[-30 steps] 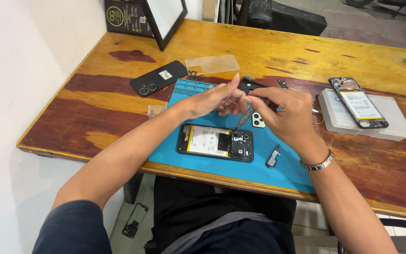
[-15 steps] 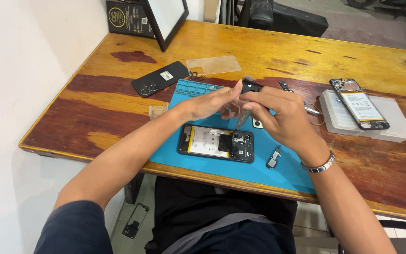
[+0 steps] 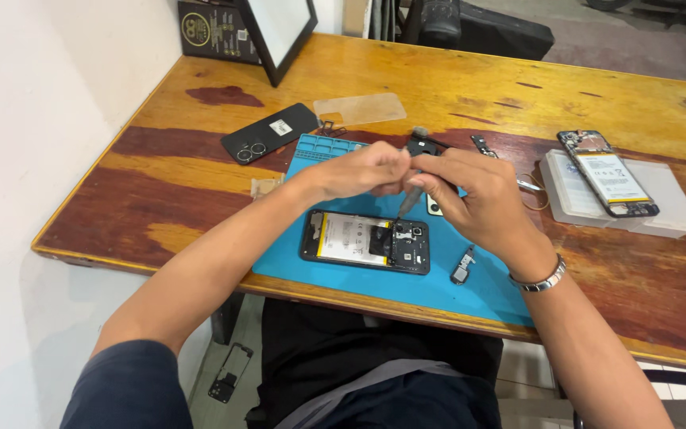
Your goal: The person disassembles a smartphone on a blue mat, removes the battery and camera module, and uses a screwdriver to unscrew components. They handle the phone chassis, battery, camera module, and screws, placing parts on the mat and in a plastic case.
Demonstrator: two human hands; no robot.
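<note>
Both hands meet over the opened phone [image 3: 365,242] on the blue mat [image 3: 486,286] near the tabletop's front edge. The right hand [image 3: 474,195] grips a screwdriver [image 3: 410,191]; the left hand [image 3: 363,168] pinches its top. Keep it upright, pressure light.

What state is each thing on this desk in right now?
Phone on mat: back off, insides showing.
Screwdriver: tilted, tip at the phone, held by both hands.
Left hand: gripping the screwdriver.
Right hand: gripping the screwdriver.
Back cover: detached, lying flat.
Second phone: opened, on a clear tray.
</note>
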